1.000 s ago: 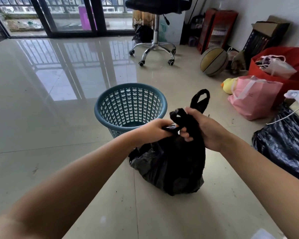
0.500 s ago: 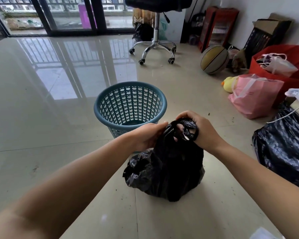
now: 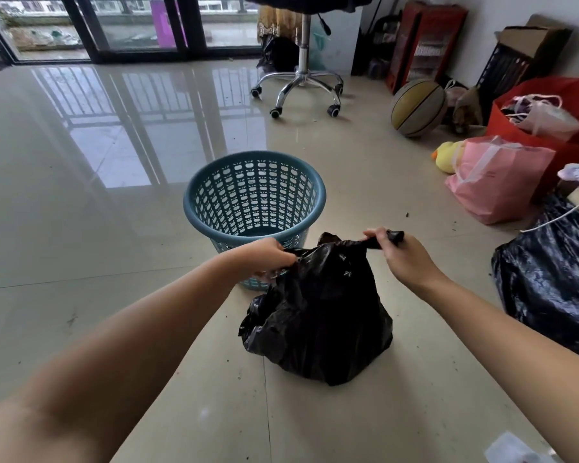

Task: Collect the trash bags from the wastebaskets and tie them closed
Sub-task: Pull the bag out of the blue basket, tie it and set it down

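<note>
A filled black trash bag [image 3: 321, 315] sits on the tiled floor just in front of an empty teal lattice wastebasket [image 3: 254, 198]. My left hand [image 3: 264, 257] grips the bag's left top corner. My right hand [image 3: 398, 255] grips the bag's right handle, whose end sticks out past my fingers. The two hands hold the bag's top stretched sideways between them.
A large black plastic bag [image 3: 552, 279] lies at the right edge. Behind it are a pink bag [image 3: 498, 178], a red bag [image 3: 549, 105], a yellow duck toy [image 3: 447, 157] and a basketball [image 3: 418, 106]. An office chair base [image 3: 298, 85] stands at the back.
My hands were together at the bag's neck, working the handles. Now they have moved apart, pulling the bag's top out to left and right.
</note>
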Tool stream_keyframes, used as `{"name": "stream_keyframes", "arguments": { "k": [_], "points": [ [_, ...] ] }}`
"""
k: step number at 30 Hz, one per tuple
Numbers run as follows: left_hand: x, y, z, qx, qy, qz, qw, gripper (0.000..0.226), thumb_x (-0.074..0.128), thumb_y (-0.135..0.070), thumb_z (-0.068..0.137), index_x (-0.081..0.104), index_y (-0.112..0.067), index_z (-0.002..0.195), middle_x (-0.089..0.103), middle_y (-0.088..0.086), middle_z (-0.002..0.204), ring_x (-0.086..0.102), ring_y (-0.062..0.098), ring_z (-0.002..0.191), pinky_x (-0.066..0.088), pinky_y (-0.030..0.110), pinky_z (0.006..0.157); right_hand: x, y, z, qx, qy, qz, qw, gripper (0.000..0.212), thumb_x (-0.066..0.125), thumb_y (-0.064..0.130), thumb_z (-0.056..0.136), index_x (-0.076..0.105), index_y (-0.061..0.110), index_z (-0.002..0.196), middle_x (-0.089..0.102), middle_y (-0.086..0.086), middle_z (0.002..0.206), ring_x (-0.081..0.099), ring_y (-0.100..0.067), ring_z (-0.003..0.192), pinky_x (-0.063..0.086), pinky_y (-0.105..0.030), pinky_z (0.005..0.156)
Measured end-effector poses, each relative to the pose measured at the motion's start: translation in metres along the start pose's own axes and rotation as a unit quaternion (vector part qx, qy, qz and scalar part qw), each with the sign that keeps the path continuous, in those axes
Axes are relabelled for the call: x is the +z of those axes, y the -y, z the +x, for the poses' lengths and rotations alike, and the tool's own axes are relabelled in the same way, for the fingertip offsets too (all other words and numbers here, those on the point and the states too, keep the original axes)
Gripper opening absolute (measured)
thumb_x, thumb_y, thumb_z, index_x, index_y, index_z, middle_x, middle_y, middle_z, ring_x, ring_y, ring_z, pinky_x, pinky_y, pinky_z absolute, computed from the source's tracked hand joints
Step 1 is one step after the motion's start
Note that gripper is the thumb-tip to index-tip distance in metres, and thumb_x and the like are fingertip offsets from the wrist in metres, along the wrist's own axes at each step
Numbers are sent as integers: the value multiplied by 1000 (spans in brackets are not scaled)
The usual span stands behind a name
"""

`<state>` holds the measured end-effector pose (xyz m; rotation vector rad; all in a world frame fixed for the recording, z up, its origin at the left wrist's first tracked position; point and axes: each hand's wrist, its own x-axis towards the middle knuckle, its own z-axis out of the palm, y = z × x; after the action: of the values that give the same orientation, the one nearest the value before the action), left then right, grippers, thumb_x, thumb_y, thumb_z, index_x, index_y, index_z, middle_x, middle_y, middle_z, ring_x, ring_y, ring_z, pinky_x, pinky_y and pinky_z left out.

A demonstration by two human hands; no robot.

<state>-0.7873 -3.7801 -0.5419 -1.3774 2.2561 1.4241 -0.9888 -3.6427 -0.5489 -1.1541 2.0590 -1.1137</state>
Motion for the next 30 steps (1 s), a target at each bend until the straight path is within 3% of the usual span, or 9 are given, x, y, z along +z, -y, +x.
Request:
{"name": "stream_keyframes", "arguments": {
  "k": [4,6,9,12,17,20,22,25,30],
  "points": [
    [-5,47,-2,-109,39,91,989,29,50,-34,91,56,-8,101,58,5,85,54,18,75,53,32,75,-7,-55,1,113,49,-96,988,46,34,35,100,68,11,79,72,-6,81,68,-26,85,47,-31,85],
    [-7,72,-3,-148,22,99,984,30,51,-33,91,52,-7,108,58,8,94,56,22,84,53,33,76,-14,-76,-4,163,86,-125,975,47,32,34,100,64,9,76,70,-6,71,66,-28,73,48,-33,78],
    [-11,102,-3,-195,-13,106,975,26,50,-22,89,52,-4,108,56,7,85,53,19,73,52,32,68,-24,-97,-12,209,122,-188,952,51,28,35,100,61,10,70,69,-4,63,64,-23,60,47,-29,71],
    [-12,116,-4,-209,-40,118,970,24,49,-22,89,50,-4,105,54,6,81,52,18,69,50,31,61,-33,-111,-16,232,145,-238,932,53,26,35,100,61,10,67,68,0,54,64,-19,53,50,-32,82],
    [-9,139,-8,-225,-58,141,962,25,47,-19,91,53,-1,107,55,11,88,55,21,70,53,32,58,-44,-127,-25,267,193,-288,899,50,26,31,100,56,10,65,66,0,54,55,-15,38,38,-25,52],
    [-12,137,-4,-171,-117,211,955,17,44,-12,89,56,-3,97,58,14,92,57,26,72,56,34,60,-43,-124,-23,258,192,-296,899,47,27,29,100,58,10,70,66,0,60,54,-15,40,39,-25,54],
    [-19,125,1,-118,-126,238,956,15,44,-7,88,58,-5,91,62,13,89,57,24,67,52,30,55,-46,-120,-22,264,164,-219,925,38,32,28,100,60,8,86,67,-4,80,59,-16,55,41,-25,55],
    [-30,104,3,-89,-51,226,969,20,43,-3,87,62,-7,86,64,8,77,57,18,59,47,21,48,-53,-104,-22,272,100,44,956,22,46,23,97,64,10,99,64,-5,94,60,-16,78,46,-26,63],
    [-11,47,-5,61,17,311,948,25,48,-7,86,70,-15,93,71,3,94,64,21,85,53,32,80,-39,-57,-8,222,60,238,944,29,50,30,95,66,6,88,54,-4,72,53,-4,45,42,-14,39]
  ]
}}
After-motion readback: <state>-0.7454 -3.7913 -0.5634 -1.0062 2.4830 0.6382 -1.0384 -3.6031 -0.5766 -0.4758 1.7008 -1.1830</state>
